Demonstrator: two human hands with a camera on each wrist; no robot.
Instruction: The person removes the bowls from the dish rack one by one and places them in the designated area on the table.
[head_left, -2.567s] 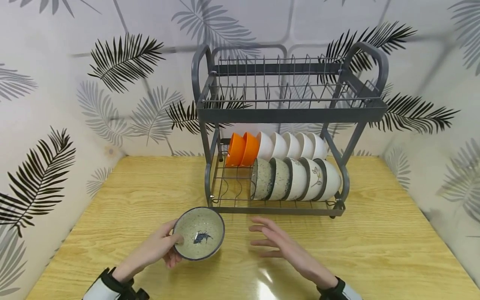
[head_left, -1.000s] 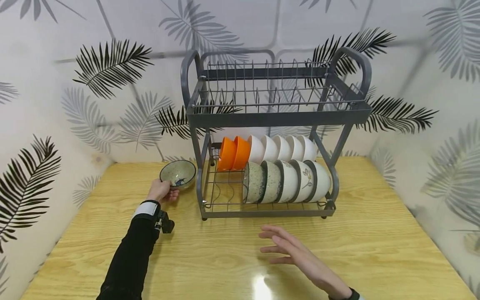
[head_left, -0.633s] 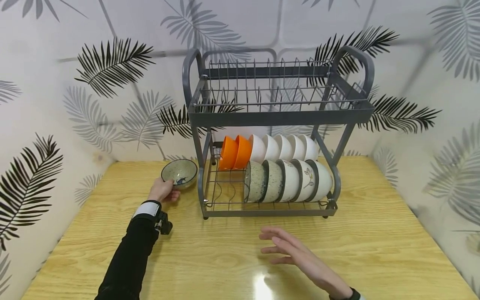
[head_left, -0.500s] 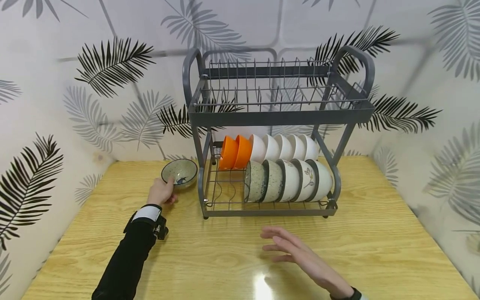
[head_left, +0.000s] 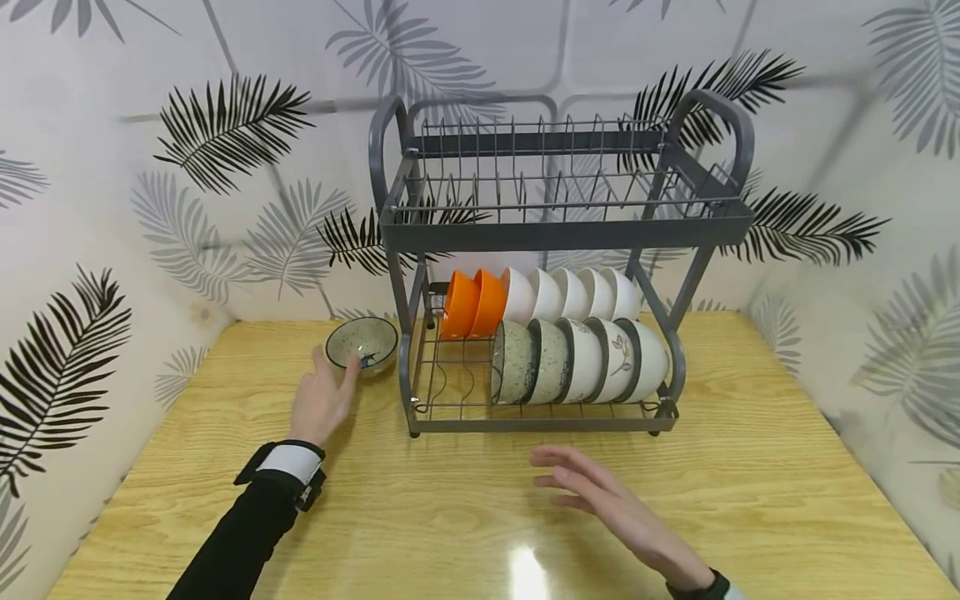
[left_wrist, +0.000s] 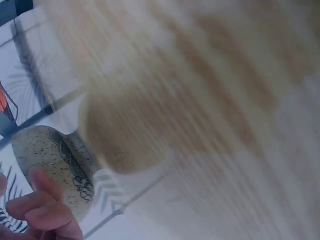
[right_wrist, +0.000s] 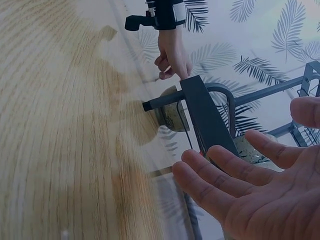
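Note:
A speckled grey-green bowl (head_left: 363, 340) with a dark rim and a blue fish inside stands upright on the table, left of the dish rack. My left hand (head_left: 321, 404) is at its near side, thumb and index finger spread and the other fingers loosely bent, gripping nothing. In the left wrist view, the fingers (left_wrist: 47, 210) overlap the bowl's patterned outer wall (left_wrist: 55, 165); whether they touch is unclear. My right hand (head_left: 611, 508) hovers in front of the rack, palm inward, fingers (right_wrist: 215, 172) extended and holding nothing.
A grey two-tier dish rack (head_left: 562, 235) stands at the table's back. Its lower tier holds orange bowls (head_left: 489, 303), several white bowls (head_left: 573, 293) and a front row of larger patterned bowls (head_left: 581, 361). Leaf-patterned wallpaper (head_left: 225, 208) surrounds the wooden table (head_left: 450, 517).
My left hand carried the bowl from the front to the back left of the table, let go of it and drew back slightly. The right hand has barely moved.

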